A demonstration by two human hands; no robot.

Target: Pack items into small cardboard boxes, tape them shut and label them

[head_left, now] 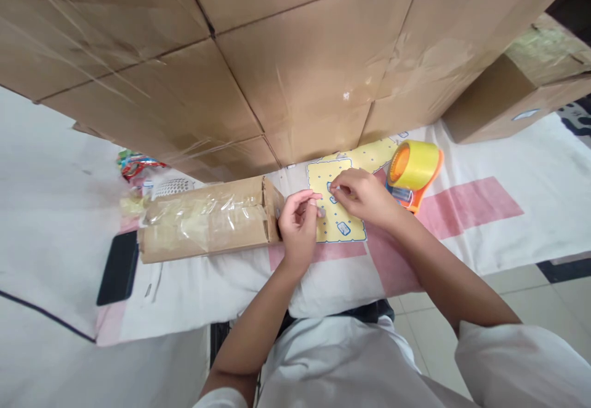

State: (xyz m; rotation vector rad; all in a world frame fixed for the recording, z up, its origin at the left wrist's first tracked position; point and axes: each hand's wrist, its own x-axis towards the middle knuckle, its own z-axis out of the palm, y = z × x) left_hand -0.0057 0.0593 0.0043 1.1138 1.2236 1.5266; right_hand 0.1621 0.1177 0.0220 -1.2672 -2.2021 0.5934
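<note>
A yellow sheet [329, 231] with a wavy blue border and small blue-outlined patches lies on the cloth between my hands. Over its left edge my left hand [299, 223] is closed, thumb against the curled fingers. My right hand [364, 197] is pinched shut above the sheet's upper right part, its fingertips near one of the patches. Whatever either hand holds is too small or too hidden to name. Just left of my left hand lies a taped cardboard box [212, 217]. To the right of my right hand, a roll of yellow tape [418, 165] sits on an orange dispenser [431, 180].
Large stacked cartons [305, 69] form a wall behind the sheet. Another cardboard box [503, 97] stands at the right. A black phone [118, 268] lies at the left, below colourful wrappers [136, 165]. The table has a white and pink cloth [471, 208].
</note>
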